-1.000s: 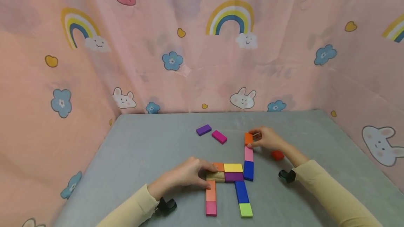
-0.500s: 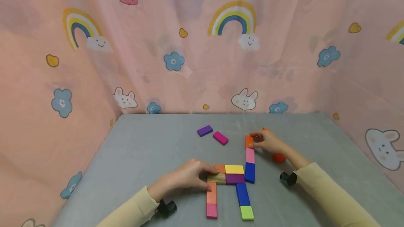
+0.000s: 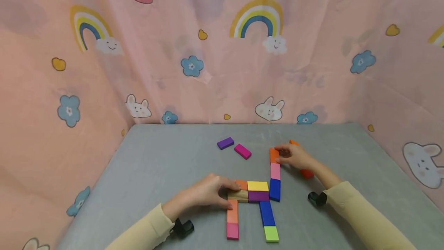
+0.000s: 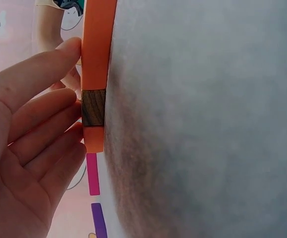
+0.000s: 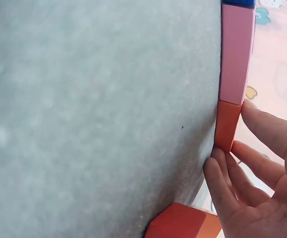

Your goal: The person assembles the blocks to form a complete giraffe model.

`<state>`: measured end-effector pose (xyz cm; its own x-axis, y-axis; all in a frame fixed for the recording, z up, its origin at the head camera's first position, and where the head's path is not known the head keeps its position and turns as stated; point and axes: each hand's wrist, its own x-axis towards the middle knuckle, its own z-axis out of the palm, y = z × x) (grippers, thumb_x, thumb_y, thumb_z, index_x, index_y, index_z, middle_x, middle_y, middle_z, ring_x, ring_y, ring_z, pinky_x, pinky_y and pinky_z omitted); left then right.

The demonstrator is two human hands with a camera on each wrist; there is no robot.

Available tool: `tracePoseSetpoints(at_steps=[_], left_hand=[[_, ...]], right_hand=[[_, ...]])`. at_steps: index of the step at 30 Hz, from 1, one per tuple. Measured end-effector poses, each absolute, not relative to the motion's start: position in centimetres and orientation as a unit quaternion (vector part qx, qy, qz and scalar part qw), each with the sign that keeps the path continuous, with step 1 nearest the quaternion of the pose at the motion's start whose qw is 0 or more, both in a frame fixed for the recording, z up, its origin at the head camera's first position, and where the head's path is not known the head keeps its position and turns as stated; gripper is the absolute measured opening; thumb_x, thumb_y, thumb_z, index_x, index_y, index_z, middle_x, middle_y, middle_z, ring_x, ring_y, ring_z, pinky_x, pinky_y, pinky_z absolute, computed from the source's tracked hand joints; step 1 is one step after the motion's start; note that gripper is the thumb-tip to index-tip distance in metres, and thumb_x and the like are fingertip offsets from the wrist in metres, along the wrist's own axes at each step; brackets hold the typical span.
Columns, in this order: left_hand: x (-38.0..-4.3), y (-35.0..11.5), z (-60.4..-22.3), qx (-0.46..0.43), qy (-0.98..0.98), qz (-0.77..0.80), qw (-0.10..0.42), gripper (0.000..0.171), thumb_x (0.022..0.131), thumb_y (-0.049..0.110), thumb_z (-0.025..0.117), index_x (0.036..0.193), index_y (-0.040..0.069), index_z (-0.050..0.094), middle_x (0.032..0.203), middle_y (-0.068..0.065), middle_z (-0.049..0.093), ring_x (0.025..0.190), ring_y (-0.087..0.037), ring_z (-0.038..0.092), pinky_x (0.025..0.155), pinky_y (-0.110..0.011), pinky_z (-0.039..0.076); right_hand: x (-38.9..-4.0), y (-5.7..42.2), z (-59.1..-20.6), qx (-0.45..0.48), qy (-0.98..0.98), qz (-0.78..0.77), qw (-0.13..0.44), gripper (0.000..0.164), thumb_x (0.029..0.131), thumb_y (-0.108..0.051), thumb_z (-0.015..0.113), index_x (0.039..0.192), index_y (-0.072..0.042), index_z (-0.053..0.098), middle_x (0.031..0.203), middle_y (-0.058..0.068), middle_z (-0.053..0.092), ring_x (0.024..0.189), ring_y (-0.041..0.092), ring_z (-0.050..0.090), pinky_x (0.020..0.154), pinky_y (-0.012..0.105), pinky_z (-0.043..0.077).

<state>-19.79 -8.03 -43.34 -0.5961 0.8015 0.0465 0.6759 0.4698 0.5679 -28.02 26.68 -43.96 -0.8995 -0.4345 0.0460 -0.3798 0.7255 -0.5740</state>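
Note:
My right hand [image 3: 293, 156] pinches an orange block [image 3: 274, 156] at the far end of a column, thumb and fingertips on it. Below it, a pink block [image 3: 275, 171] and a blue block [image 3: 275, 190] continue the line. My left hand [image 3: 206, 190] rests with fairly straight fingers on the left of the arrangement, touching a small orange block [image 3: 241, 184] and a peach block [image 3: 232, 212]. A wood-grain block [image 4: 93, 107] lies between those two. Yellow [image 3: 258, 186] and purple [image 3: 258, 196] blocks adjoin them. A second blue block [image 3: 267, 214] and a lime block [image 3: 271, 234] form the right leg.
Loose violet [image 3: 226, 143] and magenta [image 3: 243, 151] blocks lie toward the back of the grey table [image 3: 166, 157]. Red [image 5: 175, 221] and orange [image 3: 294, 142] blocks sit partly hidden behind my right hand and wrist. A pink patterned curtain [image 3: 215, 88] surrounds the table.
My right hand has come slightly nearer and lower on the orange block, uncovering another orange block behind it. The left hand stays in place; the view has shifted a little.

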Motion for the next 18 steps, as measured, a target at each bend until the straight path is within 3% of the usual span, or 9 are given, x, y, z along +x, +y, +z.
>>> tracePoseSetpoints(at_steps=[18], left_hand=[[-19.97, -7.96, -43.28, 0.442, 0.850, 0.265, 0.112, 0.048, 0.077, 0.032, 0.079, 0.122, 0.020, 0.066, 0.120, 0.011, 0.065, 0.119, -0.004, 0.055, 0.098, -0.022, 0.045]], right_hand=[[-28.04, 26.63, -43.37, -0.229, 0.932, -0.276, 0.051, 0.050, 0.088, -0.018, 0.067, 0.127, 0.009, 0.053, 0.123, 0.026, 0.059, 0.111, 0.040, 0.058, 0.092, 0.050, 0.048]])
